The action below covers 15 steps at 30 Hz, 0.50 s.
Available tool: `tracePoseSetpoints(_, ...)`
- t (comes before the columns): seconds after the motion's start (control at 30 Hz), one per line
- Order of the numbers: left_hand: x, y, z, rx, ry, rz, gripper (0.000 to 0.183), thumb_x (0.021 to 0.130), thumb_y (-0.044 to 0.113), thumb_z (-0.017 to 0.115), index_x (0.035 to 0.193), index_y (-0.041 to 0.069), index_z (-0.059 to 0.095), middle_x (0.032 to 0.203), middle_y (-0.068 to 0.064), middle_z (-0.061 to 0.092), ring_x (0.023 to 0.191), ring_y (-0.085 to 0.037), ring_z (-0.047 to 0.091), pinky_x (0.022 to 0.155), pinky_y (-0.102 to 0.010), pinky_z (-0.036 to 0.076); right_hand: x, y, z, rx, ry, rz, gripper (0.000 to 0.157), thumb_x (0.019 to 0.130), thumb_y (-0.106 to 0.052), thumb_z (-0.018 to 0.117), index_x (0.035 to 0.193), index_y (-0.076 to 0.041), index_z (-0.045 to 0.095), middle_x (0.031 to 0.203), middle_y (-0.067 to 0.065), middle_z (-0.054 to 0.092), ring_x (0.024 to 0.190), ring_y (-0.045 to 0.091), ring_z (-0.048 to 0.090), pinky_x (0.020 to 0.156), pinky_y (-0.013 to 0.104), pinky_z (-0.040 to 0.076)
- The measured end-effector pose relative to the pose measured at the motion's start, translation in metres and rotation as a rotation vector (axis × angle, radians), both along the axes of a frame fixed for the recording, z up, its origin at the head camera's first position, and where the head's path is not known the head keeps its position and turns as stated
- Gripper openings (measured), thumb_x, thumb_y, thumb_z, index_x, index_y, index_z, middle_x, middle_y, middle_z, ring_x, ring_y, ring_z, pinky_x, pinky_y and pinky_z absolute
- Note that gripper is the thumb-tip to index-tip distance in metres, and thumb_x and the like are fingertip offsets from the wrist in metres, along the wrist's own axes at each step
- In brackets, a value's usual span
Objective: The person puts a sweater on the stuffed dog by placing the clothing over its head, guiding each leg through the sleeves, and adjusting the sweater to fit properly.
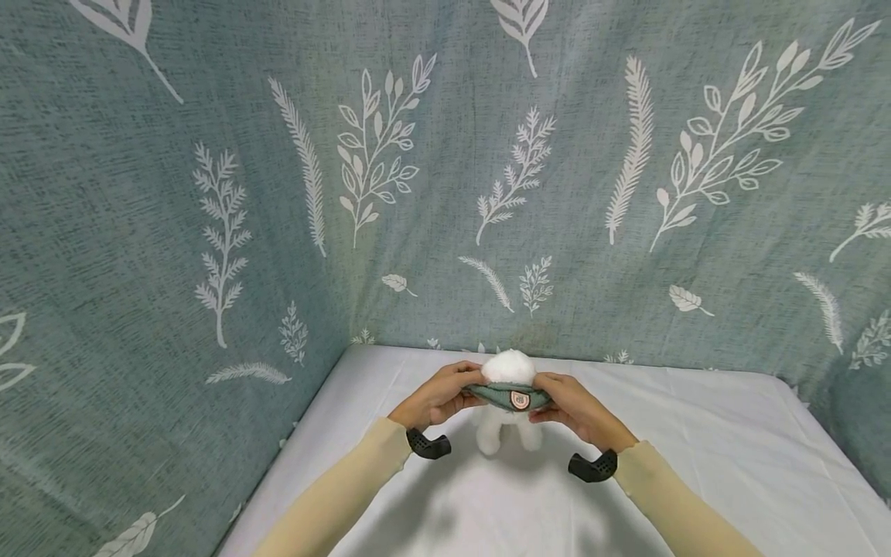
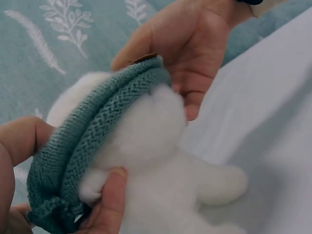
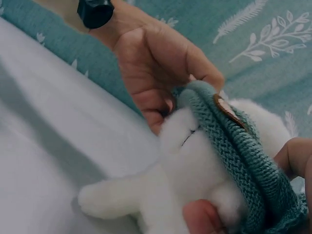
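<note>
Two sets of curled fingers (left hand (image 1: 445, 396), right hand (image 1: 579, 406)) pinch opposite ends of a green knitted headpiece (image 1: 493, 394), presumably to spread it evenly around the head of a fluffy white plush toy (image 1: 509, 365), far middle over white cloth (image 1: 703, 410).

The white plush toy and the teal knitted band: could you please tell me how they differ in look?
The white plush toy is fluffy, while the teal knitted band is ribbed. The plush toy has stubby limbs; the band has a patch. Both look soft.
</note>
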<state>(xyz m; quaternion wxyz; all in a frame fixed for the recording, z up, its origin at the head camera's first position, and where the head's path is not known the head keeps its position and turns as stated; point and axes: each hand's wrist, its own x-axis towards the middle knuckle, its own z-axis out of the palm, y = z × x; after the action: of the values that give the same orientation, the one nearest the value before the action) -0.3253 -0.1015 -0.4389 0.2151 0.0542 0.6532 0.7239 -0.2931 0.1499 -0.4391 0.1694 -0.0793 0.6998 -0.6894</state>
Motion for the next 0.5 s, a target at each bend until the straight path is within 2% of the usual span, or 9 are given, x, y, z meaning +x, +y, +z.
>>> tracePoseSetpoints(0.13,0.002,0.001,-0.001,0.006,0.016,0.004,0.044,0.090,0.003,0.068,0.133,0.000,0.056,0.117,-0.018,0.060,0.088,-0.021,0.062,0.078,-0.030,0.056,-0.001,-0.001,-0.001,-0.026,-0.007,-0.026,0.042,0.107,-0.018,0.046,0.138,0.009,0.054,0.120,0.019,0.060,0.097,0.022,0.063,0.084,0.036,0.057)
tracePoseSetpoints(0.2,0.003,0.002,-0.001,0.018,0.021,0.003,0.049,0.086,-0.002,0.068,0.133,-0.001,0.054,0.119,-0.019,0.060,0.089,-0.020,0.061,0.076,-0.029,0.054,-0.001,-0.003,-0.002,-0.041,-0.016,-0.060,0.041,0.103,-0.012,0.047,0.137,0.008,0.055,0.120,0.018,0.059,0.096,0.021,0.060,0.081,0.035,0.056)
tracePoseSetpoints(0.37,0.004,0.004,-0.004,0.021,0.013,0.008,0.057,0.080,-0.010,0.066,0.135,0.001,0.052,0.124,-0.022,0.060,0.093,-0.022,0.061,0.074,-0.029,0.052,0.001,-0.009,-0.002,-0.042,-0.043,-0.137,0.055,0.091,-0.002,0.049,0.144,0.007,0.051,0.129,0.021,0.058,0.095,0.021,0.053,0.078,0.034,0.051)
tracePoseSetpoints(0.5,0.004,0.005,-0.008,0.020,0.014,0.022,0.059,0.080,-0.013,0.066,0.135,0.002,0.052,0.123,-0.023,0.059,0.095,-0.024,0.061,0.074,-0.030,0.052,0.001,-0.011,-0.006,-0.040,-0.048,-0.157,0.062,0.088,0.001,0.050,0.150,0.006,0.046,0.142,0.026,0.052,0.100,0.024,0.054,0.080,0.034,0.049)
